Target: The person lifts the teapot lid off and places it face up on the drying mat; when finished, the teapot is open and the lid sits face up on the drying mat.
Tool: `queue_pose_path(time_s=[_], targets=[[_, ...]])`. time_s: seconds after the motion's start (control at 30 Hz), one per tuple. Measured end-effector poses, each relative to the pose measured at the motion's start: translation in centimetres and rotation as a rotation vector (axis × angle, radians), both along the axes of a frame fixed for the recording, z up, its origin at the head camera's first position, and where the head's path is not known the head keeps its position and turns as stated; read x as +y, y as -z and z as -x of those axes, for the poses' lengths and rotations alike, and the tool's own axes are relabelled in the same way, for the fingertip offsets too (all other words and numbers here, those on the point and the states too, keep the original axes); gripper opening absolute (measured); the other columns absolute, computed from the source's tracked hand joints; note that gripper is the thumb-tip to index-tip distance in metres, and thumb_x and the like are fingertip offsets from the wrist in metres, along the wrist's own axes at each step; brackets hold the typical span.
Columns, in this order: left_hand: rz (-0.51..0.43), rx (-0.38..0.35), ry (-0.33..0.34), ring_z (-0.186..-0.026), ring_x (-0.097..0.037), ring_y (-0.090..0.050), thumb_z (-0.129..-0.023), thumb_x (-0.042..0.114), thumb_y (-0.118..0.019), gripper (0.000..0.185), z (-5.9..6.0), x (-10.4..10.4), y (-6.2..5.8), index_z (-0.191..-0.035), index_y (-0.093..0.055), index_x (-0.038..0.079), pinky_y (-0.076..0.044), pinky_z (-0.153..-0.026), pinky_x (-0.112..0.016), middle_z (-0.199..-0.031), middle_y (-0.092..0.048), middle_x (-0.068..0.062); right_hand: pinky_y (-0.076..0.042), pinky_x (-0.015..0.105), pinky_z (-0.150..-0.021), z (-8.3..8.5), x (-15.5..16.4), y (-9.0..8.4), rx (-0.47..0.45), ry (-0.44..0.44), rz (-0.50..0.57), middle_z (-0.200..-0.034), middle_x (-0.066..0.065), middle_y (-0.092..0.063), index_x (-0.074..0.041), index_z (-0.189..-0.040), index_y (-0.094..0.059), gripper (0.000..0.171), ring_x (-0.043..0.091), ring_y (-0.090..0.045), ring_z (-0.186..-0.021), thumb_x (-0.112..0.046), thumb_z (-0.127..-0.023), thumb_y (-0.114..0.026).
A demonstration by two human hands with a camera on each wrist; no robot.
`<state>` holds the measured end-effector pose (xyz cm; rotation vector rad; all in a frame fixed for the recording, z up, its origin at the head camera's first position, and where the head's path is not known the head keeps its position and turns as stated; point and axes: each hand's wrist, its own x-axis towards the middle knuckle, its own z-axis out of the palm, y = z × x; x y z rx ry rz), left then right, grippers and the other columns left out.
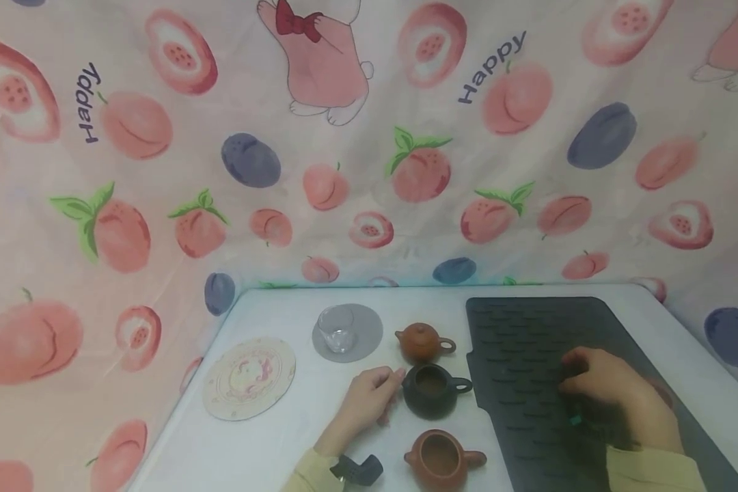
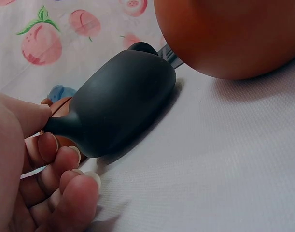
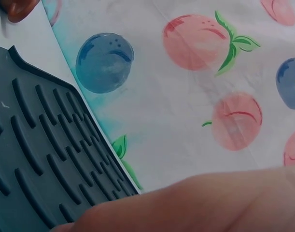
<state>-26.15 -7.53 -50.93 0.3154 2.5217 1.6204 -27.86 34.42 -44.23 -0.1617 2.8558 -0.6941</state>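
The left hand [image 1: 369,400] pinches the spout of the dark teapot [image 1: 433,389], thumb above and fingers [image 2: 65,166] curled beneath it in the left wrist view, so this grip is clenched on the pot, which stands lidless on the white counter [image 1: 270,444] at about the middle of a column of three. To handle it well, I judge the pinch on the spout alone too slight for lifting; a steadier hold would take the body or the handle at the pot's 3 o'clock side, keeping it level and moving it clear of its neighbours, which stand close at 12 and 6 o'clock. The right hand [image 1: 615,396] rests on the ridged black mat [image 1: 516,328] at the pot's 3 o'clock, fingers bent downward over something small and greenish; whether it grasps that thing I cannot tell. Counted: three teapots, namely the dark one, a lidded brown teapot [image 1: 423,340] at its 12 o'clock and an open reddish teapot [image 1: 443,459] at its 6 o'clock; one clear glass cup [image 1: 337,329] standing on one grey round coaster [image 1: 369,321] at about 10 o'clock; one patterned round coaster [image 1: 249,377] farther out at 9 o'clock; one mat. A fruit-printed cloth [image 1: 369,171] hangs behind the counter.
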Motion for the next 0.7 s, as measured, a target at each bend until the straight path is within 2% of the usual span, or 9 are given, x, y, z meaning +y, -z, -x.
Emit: queue_pose_path(time_s=[0.17,0.43,0.7], targets=[[0.022,0.008,0.011,-0.04,-0.013,-0.052,-0.105,0.052,-0.053,0.052,0.1,-0.1,-0.1,-0.074,-0.058,0.011,-0.042,-0.043,-0.026,-0.058,-0.053,0.002,-0.046,0.066,-0.088,-0.2,-0.6,-0.2,-0.002,0.012,0.003,-0.113,0.032,-0.064,0.009,-0.116,-0.062,0.051,0.052,-0.06,-0.106,-0.022,-0.081,-0.082],[0.007,-0.012,-0.006,-0.041,-0.014,-0.053,-0.105,0.052,-0.053,0.051,0.0,-0.1,0.5,-0.074,-0.057,0.012,-0.042,-0.043,-0.027,-0.057,-0.053,0.002,-0.046,0.065,-0.087,0.3,-1.0,-0.1,0.051,0.017,-0.008,-0.114,0.032,-0.064,0.011,-0.116,-0.061,0.055,0.053,-0.06,-0.105,-0.029,-0.084,-0.081],[0.015,-0.006,-0.011,-0.041,-0.014,-0.052,-0.106,0.05,-0.052,0.048,0.0,0.1,0.0,-0.074,-0.056,0.015,-0.04,-0.044,-0.027,-0.055,-0.051,0.003,-0.045,0.065,-0.088,0.8,-2.1,0.0,0.19,0.04,0.0,-0.117,0.033,-0.064,0.01,-0.119,-0.062,0.05,0.055,-0.058,-0.11,-0.029,-0.091,-0.076]])
